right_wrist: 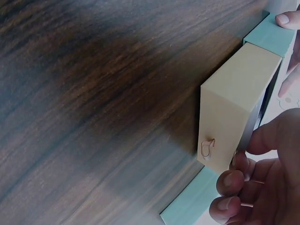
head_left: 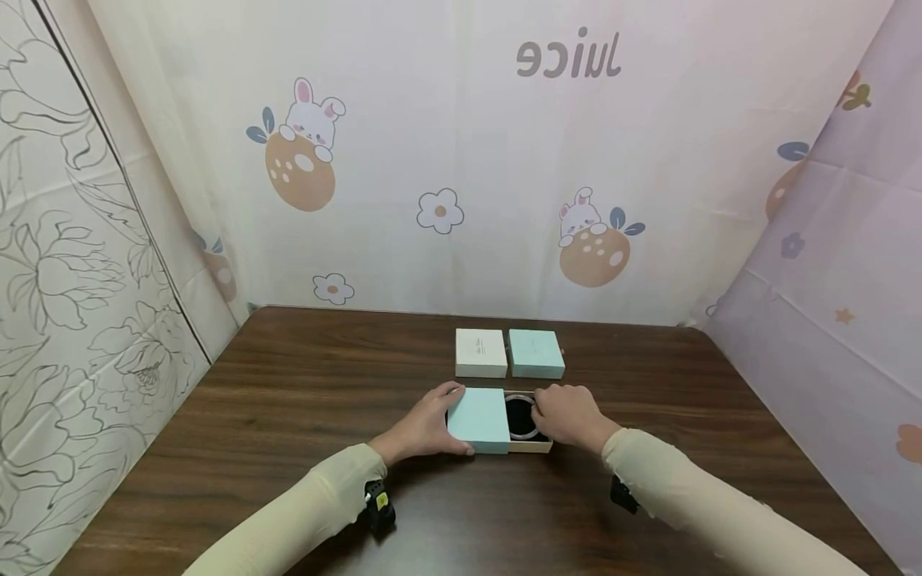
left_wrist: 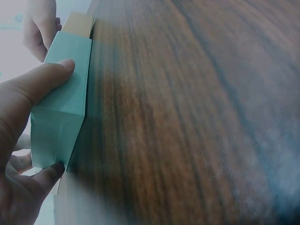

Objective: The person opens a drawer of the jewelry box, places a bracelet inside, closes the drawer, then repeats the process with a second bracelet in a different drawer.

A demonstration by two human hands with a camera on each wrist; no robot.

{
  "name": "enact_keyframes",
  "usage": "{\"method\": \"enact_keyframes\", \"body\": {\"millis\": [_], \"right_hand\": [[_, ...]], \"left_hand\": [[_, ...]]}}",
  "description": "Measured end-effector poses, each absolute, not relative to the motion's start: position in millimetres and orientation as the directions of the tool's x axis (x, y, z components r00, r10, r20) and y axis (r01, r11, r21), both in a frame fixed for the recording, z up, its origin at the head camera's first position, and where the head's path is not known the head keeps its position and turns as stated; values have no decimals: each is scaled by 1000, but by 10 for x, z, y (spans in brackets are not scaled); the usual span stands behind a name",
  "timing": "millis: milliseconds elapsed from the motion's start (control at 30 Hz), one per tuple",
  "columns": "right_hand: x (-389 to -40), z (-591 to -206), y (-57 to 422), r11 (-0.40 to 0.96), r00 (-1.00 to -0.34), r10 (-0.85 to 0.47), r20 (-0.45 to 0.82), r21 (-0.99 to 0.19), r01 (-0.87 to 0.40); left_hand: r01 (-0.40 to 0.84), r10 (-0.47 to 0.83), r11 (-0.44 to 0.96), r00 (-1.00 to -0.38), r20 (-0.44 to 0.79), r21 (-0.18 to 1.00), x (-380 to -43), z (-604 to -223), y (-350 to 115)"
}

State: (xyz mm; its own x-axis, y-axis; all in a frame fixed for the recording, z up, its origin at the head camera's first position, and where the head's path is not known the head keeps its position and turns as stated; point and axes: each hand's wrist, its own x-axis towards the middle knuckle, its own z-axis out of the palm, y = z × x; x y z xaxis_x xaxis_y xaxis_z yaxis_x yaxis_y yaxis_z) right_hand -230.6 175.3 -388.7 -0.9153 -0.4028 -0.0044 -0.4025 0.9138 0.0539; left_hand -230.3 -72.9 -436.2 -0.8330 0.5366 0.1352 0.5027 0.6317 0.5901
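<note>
A mint-green box sleeve (head_left: 479, 420) lies flat on the table with its cream drawer (head_left: 531, 448) slid partly out to the right. On the drawer's black lining sits a silvery bangle (head_left: 512, 433), its right part hidden by fingers. My left hand (head_left: 426, 426) grips the sleeve from the left, thumb (left_wrist: 60, 71) on the near side, other fingers round the far end. My right hand (head_left: 572, 416) has its thumb and curled fingers at the drawer's right end wall, seemingly pinching its upper edge. Beside them, a small ribbon loop (right_wrist: 207, 149) on that wall hangs untouched.
Behind the sleeve stand a closed white box (head_left: 480, 353) and a closed mint-green box (head_left: 536, 354), side by side. The dark wooden table (head_left: 310, 384) ends at a patterned curtain (head_left: 389, 120) at the back, with more hangings on both sides.
</note>
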Motion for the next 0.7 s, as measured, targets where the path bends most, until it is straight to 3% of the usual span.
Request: {"method": "enact_keyframes", "body": {"millis": [267, 533, 700], "right_hand": [[-2314, -3901, 1769, 912, -915, -404, 14, 89, -401], [-2306, -3898, 1911, 938, -938, -347, 8, 13, -346], [-2275, -3928, 2025, 952, -950, -306, -63, -50, -303]], "left_hand": [[491, 533, 632, -837, 124, 599, -2308, -4370, -731], [483, 528, 642, -842, 114, 595, -2287, -4329, -723], [475, 524, 643, -845, 107, 600, -2275, -4328, -726]]}}
